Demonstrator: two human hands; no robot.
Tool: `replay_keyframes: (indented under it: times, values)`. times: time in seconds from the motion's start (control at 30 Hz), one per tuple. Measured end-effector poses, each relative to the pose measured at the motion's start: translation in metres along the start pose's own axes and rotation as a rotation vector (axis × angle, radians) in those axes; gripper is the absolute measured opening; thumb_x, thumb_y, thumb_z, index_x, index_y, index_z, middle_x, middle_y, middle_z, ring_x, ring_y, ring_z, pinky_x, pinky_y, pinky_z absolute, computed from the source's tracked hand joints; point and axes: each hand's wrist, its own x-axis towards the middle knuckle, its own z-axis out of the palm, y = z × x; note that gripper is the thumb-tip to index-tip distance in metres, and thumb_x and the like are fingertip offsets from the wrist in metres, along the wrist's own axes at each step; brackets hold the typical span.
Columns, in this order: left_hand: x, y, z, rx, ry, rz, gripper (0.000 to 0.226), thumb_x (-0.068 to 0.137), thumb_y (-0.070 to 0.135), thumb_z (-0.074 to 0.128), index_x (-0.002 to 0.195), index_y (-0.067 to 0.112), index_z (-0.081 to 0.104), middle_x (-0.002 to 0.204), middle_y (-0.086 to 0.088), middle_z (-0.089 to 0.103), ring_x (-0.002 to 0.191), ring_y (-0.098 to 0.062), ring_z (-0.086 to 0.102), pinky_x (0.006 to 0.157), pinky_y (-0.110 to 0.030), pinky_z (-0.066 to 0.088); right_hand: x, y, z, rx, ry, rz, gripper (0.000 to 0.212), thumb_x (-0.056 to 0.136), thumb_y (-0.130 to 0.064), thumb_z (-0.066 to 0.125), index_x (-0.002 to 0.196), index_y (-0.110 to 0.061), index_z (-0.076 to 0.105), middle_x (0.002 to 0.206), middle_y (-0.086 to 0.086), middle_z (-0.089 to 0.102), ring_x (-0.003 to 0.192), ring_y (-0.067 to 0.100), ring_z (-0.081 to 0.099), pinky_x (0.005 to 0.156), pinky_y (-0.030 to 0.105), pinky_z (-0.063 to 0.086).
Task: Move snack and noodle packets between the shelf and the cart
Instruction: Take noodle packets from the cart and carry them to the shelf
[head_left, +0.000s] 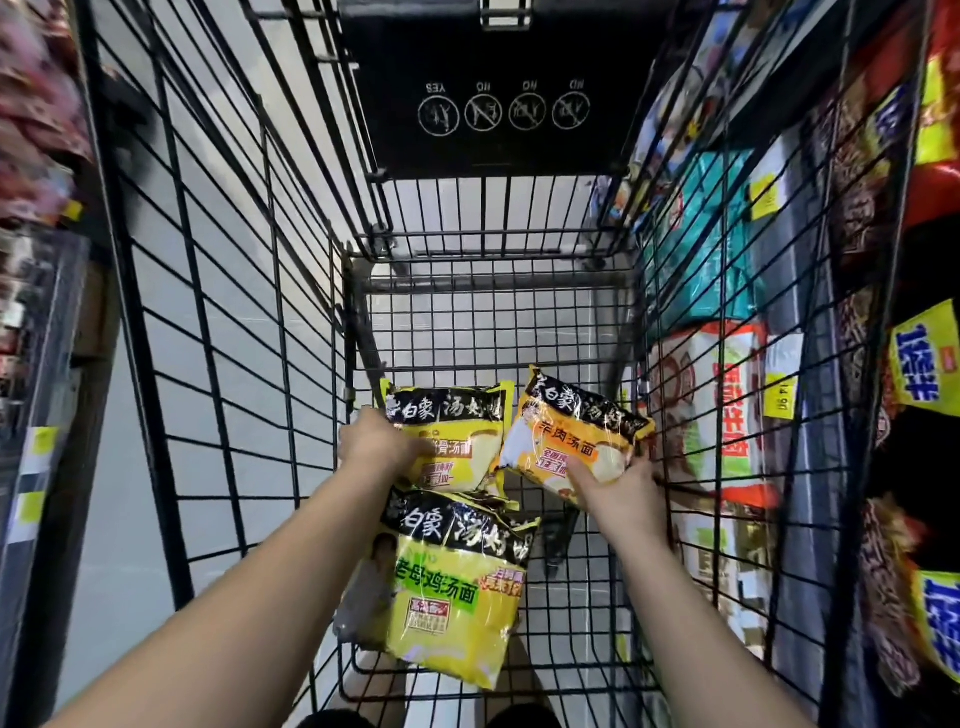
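Looking straight down into a black wire cart, both my arms reaching in from the bottom of the view. Left hand is at the far left of the basket, fingers curled over the left edge of a yellow noodle packet. The picture is soft there, so I can't tell where the thumb sits. Right hand grips an orange noodle packet by its near edge, thumb on the printed face, fingers tucked beneath. That packet is tilted, its far corner up, close to the right-hand wire wall. The two packets lie side by side, near corners just about touching. A third, the green-banded packet, lies face up on the cart floor nearer to me, between my forearms, its top edge overlapping the bottom of the yellow one; neither hand is on it. At the far end of the cart a black flap carries four round white symbols. Through the right wall I see the shelf stocked with a red-and-white bag and yellow-and-blue packs. Goods at left are blurred.
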Motion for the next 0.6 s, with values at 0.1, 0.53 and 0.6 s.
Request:
replay_keyframes:
  times: [0.1, 0.53, 0.6]
  values:
    - [0.0, 0.001, 0.003, -0.031, 0.032, 0.076, 0.064, 0.074, 0.023, 0.092, 0.121, 0.015, 0.049, 0.125, -0.014, 0.062, 0.114, -0.033, 0.064, 0.099, -0.043, 0.055, 0.002, 0.002, 0.001, 0.048, 0.005, 0.018, 0.071, 0.083, -0.049, 0.083, 0.126, -0.003, 0.051, 0.123, 0.02, 0.067, 0.108, 0.038, 0.066, 0.077, 0.034, 0.045]
    - [-0.018, 0.024, -0.032, -0.193, -0.122, 0.304, 0.031, 0.084, 0.012, 0.084, 0.102, 0.015, 0.059, 0.093, -0.007, 0.075, 0.064, -0.018, 0.076, 0.052, -0.028, 0.06, 0.014, 0.01, 0.005, 0.236, 0.0, 0.116, 0.068, 0.075, -0.047, 0.091, 0.119, -0.008, 0.057, 0.117, 0.014, 0.07, 0.107, 0.035, 0.068, 0.09, 0.044, 0.056]
    - [-0.018, 0.026, -0.043, -0.184, -0.054, 0.382, 0.035, 0.084, 0.014, 0.084, 0.106, 0.021, 0.058, 0.1, -0.003, 0.074, 0.077, -0.018, 0.073, 0.062, -0.028, 0.06, 0.014, 0.01, 0.005, 0.247, 0.006, 0.111, 0.062, 0.075, -0.046, 0.091, 0.113, -0.012, 0.055, 0.118, 0.014, 0.07, 0.106, 0.035, 0.068, 0.09, 0.043, 0.056]
